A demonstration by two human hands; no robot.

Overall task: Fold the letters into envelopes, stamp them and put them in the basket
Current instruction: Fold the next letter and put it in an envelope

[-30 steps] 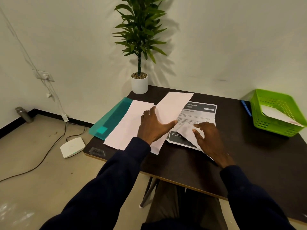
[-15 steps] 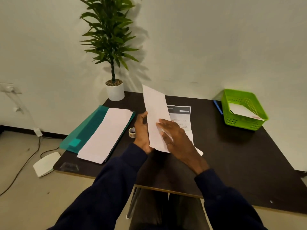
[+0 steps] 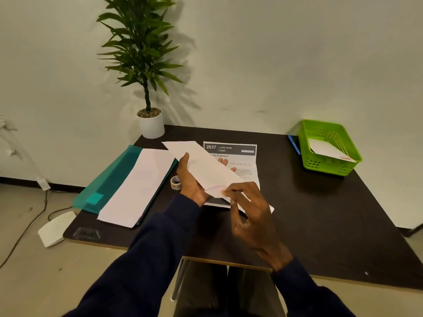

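Pale wall backs a dark counter [image 3: 320, 213], where a potted plant [image 3: 151, 124] stands at the far left corner and a green basket [image 3: 329, 165] sits at the far right, a white envelope [image 3: 329, 151] lying inside it and a blue pen [image 3: 293, 144] just beside its left wall. The person holds a long white paper [image 3: 206, 165] above the counter's middle; whether it is an envelope or a folded letter cannot be told. The left hand [image 3: 190, 179] grips it across its width, thumb on top and fingertips showing past the far edge. The right hand [image 3: 254, 213] pinches its near end, where a faint reddish mark shows. Beneath lies a printed sheet [image 3: 238, 152] headed "2637 LIVING ROOM". A tape roll [image 3: 175, 182] sits just left of the left hand, near a teal folder [image 3: 109, 179] carrying more white papers [image 3: 139, 186]. The basket is well apart from both hands.
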